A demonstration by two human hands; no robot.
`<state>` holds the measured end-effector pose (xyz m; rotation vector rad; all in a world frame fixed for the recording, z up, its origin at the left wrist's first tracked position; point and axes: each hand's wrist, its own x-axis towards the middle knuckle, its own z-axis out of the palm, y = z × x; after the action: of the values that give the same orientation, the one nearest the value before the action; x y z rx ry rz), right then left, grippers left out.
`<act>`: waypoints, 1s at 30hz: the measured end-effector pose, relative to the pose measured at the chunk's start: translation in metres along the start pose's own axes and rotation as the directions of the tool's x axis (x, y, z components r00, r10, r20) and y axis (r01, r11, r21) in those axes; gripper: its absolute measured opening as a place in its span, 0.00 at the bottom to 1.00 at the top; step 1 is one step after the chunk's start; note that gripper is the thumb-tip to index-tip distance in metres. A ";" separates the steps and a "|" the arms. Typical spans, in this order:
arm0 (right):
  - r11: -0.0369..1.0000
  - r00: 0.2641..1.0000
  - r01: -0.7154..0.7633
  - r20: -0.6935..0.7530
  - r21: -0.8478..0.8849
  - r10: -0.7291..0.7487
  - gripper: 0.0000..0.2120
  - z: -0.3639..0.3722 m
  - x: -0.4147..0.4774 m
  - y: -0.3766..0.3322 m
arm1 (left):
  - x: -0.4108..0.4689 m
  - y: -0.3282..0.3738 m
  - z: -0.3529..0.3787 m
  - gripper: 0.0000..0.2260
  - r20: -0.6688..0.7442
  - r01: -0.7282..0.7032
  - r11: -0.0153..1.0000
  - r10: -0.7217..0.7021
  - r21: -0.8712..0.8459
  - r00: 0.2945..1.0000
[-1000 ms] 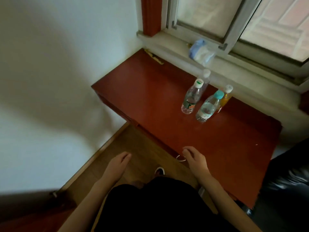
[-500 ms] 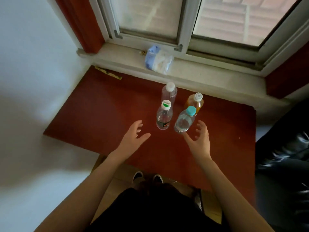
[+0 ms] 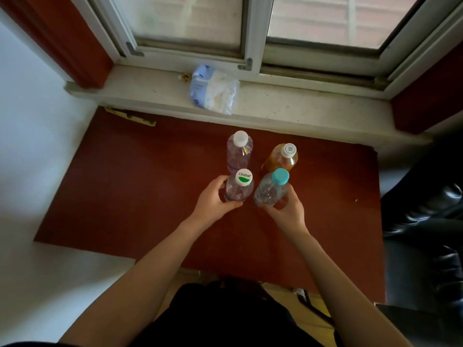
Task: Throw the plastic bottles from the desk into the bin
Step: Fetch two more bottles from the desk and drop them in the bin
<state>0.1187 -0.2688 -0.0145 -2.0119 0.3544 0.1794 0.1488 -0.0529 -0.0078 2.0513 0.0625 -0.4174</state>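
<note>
Several plastic bottles stand upright on the dark red desk (image 3: 140, 196). My left hand (image 3: 213, 201) is wrapped around the clear bottle with the green-and-white cap (image 3: 239, 189). My right hand (image 3: 285, 209) grips the clear bottle with the light blue cap (image 3: 270, 189). Behind them stand a clear bottle with a white cap (image 3: 239, 152) and an orange-filled bottle with a white cap (image 3: 281, 157), both untouched. No bin is in view.
A blue-and-white plastic packet (image 3: 214, 90) lies on the windowsill (image 3: 313, 108) behind the desk. A white wall (image 3: 37, 146) borders the desk on the left. A black leather chair (image 3: 426, 234) stands at the right. A yellow strip (image 3: 130, 117) lies at the desk's back left.
Both hands moved forward from open, hovering positions and closed around the two front bottles. The view has come closer over the desk.
</note>
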 end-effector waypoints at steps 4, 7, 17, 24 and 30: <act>0.998 0.999 -0.007 -0.039 0.057 0.009 0.28 -0.007 -0.013 -0.011 | -0.007 0.016 -0.010 0.22 -0.021 -0.017 1.000 0.017 -0.019 1.000; 0.994 0.998 -0.005 -0.064 0.109 0.012 0.26 -0.012 -0.027 -0.017 | -0.018 0.028 -0.023 0.20 -0.008 -0.045 0.999 0.045 -0.028 0.999; 0.969 0.970 -0.059 -0.215 0.242 0.112 0.26 -0.007 -0.111 -0.016 | -0.061 0.019 -0.070 0.16 0.182 0.009 0.965 0.040 -0.263 0.982; 0.847 0.868 -0.204 -0.310 0.491 0.388 0.15 0.050 -0.218 0.001 | -0.094 -0.048 -0.086 0.13 0.418 0.120 0.983 -0.052 -0.137 0.907; 0.764 0.696 -0.255 -0.436 0.593 0.570 0.15 0.096 -0.313 0.028 | -0.111 -0.071 -0.083 0.23 0.604 0.101 0.994 -0.104 0.039 0.790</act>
<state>-0.1835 -0.1415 0.0061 -1.3884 1.1720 -0.2598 0.0510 0.0676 0.0045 1.8311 -0.2195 -1.1301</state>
